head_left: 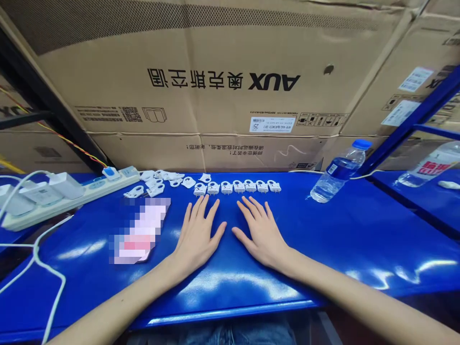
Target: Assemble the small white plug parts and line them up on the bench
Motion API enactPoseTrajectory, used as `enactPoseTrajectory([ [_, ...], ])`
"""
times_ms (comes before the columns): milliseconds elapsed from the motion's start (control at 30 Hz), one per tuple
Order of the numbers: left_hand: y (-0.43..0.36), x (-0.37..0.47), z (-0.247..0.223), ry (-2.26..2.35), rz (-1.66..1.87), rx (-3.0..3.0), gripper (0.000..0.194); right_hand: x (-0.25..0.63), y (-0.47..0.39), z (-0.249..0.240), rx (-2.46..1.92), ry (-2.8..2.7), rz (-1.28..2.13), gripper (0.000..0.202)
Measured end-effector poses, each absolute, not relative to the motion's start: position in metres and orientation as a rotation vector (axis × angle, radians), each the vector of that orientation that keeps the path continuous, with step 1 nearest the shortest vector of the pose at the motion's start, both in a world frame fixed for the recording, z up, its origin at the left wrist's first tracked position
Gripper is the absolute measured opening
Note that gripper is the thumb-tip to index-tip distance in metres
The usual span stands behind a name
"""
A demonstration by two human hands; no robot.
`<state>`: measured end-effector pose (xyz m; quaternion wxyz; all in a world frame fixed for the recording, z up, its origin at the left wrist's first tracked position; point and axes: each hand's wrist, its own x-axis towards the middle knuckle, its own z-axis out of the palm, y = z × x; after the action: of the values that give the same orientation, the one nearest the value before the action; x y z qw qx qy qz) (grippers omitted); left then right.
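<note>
My left hand [197, 230] lies flat on the blue table [230, 287], fingers spread and holding nothing. Beside it, my right hand [262, 232] rests in the same way, palm down with the fingers apart. Just beyond my fingertips stands a row of several white two-pin plugs [239, 186] with ring-shaped handles, their pins toward me. More white plugs [157, 182] lie in a loose heap to the left of that row. A phone-like flat object [143, 232], blurred by pixels, lies left of my left hand.
A white power strip [97, 187] with chargers and white cables [53, 270] takes up the left side. Right of the row, a water bottle [339, 172] with a blue cap stands tilted in view. A large cardboard box [215, 43] walls off the back. Another bottle [429, 165] is at far right.
</note>
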<state>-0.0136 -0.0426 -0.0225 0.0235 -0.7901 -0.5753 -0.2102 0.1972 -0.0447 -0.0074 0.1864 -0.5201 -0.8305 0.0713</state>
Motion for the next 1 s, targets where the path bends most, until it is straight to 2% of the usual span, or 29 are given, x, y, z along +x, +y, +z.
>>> enactPoseTrajectory([
  [200,-0.054,-0.006,-0.026,-1.783,-0.563,-2.513,0.064,0.202,-0.041,-0.009,-1.600,-2.363,0.254,0.076],
  [533,-0.055,-0.004,-0.030,-1.779,-0.447,-2.547,0.062,0.198,-0.040,-0.014,-1.609,-2.434,0.238,0.069],
  [867,-0.054,-0.004,-0.022,-1.858,-0.492,-2.578,0.067,0.198,-0.038,-0.012,-1.606,-2.342,0.307,0.064],
  [1000,-0.048,-0.007,-0.007,-1.899,-0.684,-2.566,0.075,0.198,-0.039,-0.002,-1.495,-2.092,0.465,0.058],
])
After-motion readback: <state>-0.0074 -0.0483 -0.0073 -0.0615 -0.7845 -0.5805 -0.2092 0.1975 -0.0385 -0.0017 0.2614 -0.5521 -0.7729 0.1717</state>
